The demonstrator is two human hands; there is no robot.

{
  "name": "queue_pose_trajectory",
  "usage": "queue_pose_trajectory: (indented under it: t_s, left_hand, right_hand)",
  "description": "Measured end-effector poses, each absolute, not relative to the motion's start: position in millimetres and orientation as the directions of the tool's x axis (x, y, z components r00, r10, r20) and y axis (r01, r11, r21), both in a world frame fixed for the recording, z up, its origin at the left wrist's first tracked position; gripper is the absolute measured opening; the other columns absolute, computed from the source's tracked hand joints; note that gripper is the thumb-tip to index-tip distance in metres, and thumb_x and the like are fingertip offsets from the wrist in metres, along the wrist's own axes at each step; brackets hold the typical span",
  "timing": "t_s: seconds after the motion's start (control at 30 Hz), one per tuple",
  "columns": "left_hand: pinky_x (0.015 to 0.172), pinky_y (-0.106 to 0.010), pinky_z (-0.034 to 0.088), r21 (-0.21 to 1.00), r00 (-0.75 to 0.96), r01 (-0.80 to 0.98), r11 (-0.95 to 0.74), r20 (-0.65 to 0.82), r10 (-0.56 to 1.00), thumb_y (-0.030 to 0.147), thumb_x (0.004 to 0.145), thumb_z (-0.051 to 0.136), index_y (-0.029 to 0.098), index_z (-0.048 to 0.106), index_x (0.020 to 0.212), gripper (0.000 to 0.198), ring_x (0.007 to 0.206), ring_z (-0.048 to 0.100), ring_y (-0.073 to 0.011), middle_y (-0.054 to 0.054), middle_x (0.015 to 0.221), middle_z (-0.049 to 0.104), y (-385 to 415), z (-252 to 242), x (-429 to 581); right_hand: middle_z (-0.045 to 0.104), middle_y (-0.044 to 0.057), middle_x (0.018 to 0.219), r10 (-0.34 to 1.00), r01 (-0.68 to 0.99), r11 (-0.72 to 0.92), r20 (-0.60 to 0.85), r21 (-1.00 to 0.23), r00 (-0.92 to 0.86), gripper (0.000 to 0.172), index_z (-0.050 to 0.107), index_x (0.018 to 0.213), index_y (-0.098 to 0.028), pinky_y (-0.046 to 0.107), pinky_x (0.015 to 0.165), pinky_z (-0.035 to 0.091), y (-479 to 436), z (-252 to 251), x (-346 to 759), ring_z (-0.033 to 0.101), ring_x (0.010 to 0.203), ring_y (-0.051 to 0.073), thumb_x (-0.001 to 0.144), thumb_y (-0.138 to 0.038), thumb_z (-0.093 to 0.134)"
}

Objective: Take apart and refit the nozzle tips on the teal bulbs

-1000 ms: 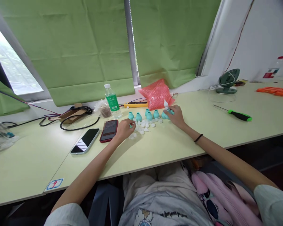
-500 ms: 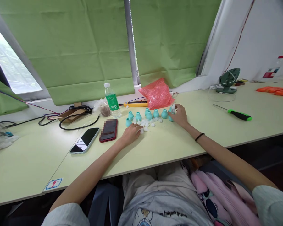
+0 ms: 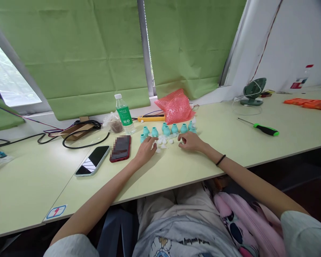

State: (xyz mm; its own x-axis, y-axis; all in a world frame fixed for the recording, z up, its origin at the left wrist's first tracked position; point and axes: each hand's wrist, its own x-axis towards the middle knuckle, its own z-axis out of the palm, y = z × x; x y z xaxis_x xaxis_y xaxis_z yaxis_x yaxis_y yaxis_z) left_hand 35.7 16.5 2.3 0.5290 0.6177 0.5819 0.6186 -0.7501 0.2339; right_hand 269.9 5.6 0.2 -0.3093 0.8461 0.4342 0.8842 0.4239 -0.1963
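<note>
Several small teal vase-shaped pots [image 3: 174,129] stand in a loose cluster on the table. A white translucent piece [image 3: 194,121] sits on the mouth of the rightmost pot, which is partly behind my right hand [image 3: 190,141]. That hand hovers at the right side of a scatter of small white translucent pieces [image 3: 164,141], its fingers curved and thumb apart, nothing visible between them. On the other side of the scatter, my left hand [image 3: 146,150] rests low with fingers stretched over the nearest pieces, holding nothing that I can see. It partly hides the leftmost pot [image 3: 142,137].
Left of the pots lie a red-cased phone [image 3: 121,148] and a light-cased phone [image 3: 93,161]. Behind them stands a water bottle [image 3: 125,115]. Pink bubble wrap [image 3: 176,107] lies at the back. A screwdriver [image 3: 259,127] and a green fan [image 3: 253,91] are on the right.
My right hand has let go of the white piece at the rightmost pot and moved left and nearer to the scatter. My left hand has shifted slightly, its fingers lifting a little.
</note>
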Motion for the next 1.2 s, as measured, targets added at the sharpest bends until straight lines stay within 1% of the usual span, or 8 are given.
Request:
queue_pose_trajectory:
  t_s: [0.13, 0.23, 0.3, 0.5, 0.67, 0.77, 0.9, 1.2]
  left_hand:
    - [0.057, -0.021, 0.048, 0.461, 0.483, 0.455, -0.762, 0.591, 0.646, 0.026, 0.075, 0.039, 0.016, 0.050, 0.094, 0.024, 0.069, 0.051, -0.0101, -0.005, 0.082, 0.054, 5, 7, 42]
    - [0.055, -0.020, 0.049, 0.594, 0.541, 0.376, -0.711, 0.482, 0.689, 0.030, 0.071, 0.046, 0.015, 0.055, 0.083, 0.021, 0.068, 0.053, -0.0106, -0.005, 0.081, 0.056, -2, 5, 46]
    - [0.056, -0.021, 0.049, 0.636, 0.584, 0.353, -0.686, 0.423, 0.693, 0.030, 0.067, 0.051, 0.013, 0.056, 0.077, 0.020, 0.067, 0.054, -0.0108, -0.005, 0.078, 0.057, -4, 2, 48]
    - [0.063, -0.025, 0.049, 0.601, 0.617, 0.401, -0.692, 0.381, 0.689, 0.026, 0.061, 0.057, 0.014, 0.058, 0.082, 0.024, 0.066, 0.055, -0.0118, -0.004, 0.079, 0.061, 1, -8, 49]
    - [0.064, -0.026, 0.048, 0.555, 0.627, 0.445, -0.703, 0.367, 0.687, 0.026, 0.063, 0.055, 0.014, 0.058, 0.088, 0.027, 0.065, 0.056, -0.0125, -0.005, 0.079, 0.062, 4, -12, 50]
    - [0.064, -0.025, 0.047, 0.544, 0.625, 0.460, -0.702, 0.363, 0.691, 0.026, 0.064, 0.055, 0.014, 0.057, 0.091, 0.030, 0.064, 0.056, -0.0122, -0.004, 0.076, 0.062, 2, -11, 51]
    - [0.062, -0.025, 0.047, 0.569, 0.602, 0.451, -0.687, 0.374, 0.705, 0.024, 0.062, 0.056, 0.017, 0.051, 0.096, 0.035, 0.062, 0.056, -0.0112, -0.001, 0.074, 0.061, -1, -9, 52]
    - [0.063, -0.025, 0.047, 0.617, 0.599, 0.419, -0.666, 0.364, 0.713, 0.023, 0.062, 0.056, 0.020, 0.043, 0.097, 0.037, 0.062, 0.057, -0.0113, 0.000, 0.073, 0.060, -2, -9, 51]
  right_hand:
    - [0.056, 0.000, 0.053, 0.894, 0.903, 0.364, 0.357, -0.228, -0.270, 0.015, 0.056, 0.069, -0.017, 0.021, 0.046, 0.030, 6, 3, 276, 0.050, 0.055, 0.013, 0.056, -0.024, 0.053]
    - [0.056, 0.001, 0.054, 0.899, 0.893, 0.382, 0.320, -0.237, -0.300, 0.009, 0.056, 0.062, -0.017, 0.021, 0.046, 0.031, 8, 2, 278, 0.049, 0.054, 0.013, 0.054, -0.021, 0.053]
    - [0.056, 0.001, 0.054, 0.885, 0.866, 0.428, 0.313, -0.258, -0.344, 0.006, 0.055, 0.059, -0.016, 0.021, 0.048, 0.033, 10, 0, 279, 0.049, 0.051, 0.011, 0.054, -0.017, 0.051]
    - [0.052, -0.001, 0.053, 0.845, 0.739, 0.525, 0.361, -0.423, -0.394, 0.009, 0.055, 0.061, -0.015, 0.021, 0.050, 0.037, 10, -3, 277, 0.046, 0.049, 0.009, 0.056, -0.013, 0.048]
    - [0.053, 0.000, 0.064, 0.810, 0.442, 0.553, 0.331, -0.706, -0.484, 0.008, 0.052, 0.065, -0.014, 0.021, 0.053, 0.041, 7, -2, 264, 0.048, 0.055, 0.008, 0.060, -0.019, 0.052]
    - [0.052, 0.000, 0.065, 0.792, 0.293, 0.518, 0.321, -0.804, -0.520, 0.011, 0.051, 0.068, -0.014, 0.021, 0.053, 0.041, 5, 1, 251, 0.048, 0.056, 0.008, 0.061, -0.021, 0.055]
    - [0.055, 0.001, 0.068, 0.762, 0.214, 0.514, 0.327, -0.831, -0.559, 0.016, 0.055, 0.072, -0.013, 0.022, 0.058, 0.042, 4, 4, 234, 0.051, 0.061, 0.010, 0.059, -0.022, 0.059]
    - [0.061, 0.004, 0.066, 0.799, 0.324, 0.545, 0.361, -0.774, -0.481, 0.022, 0.064, 0.069, -0.013, 0.023, 0.055, 0.040, 10, -8, 235, 0.051, 0.059, 0.012, 0.061, -0.032, 0.058]
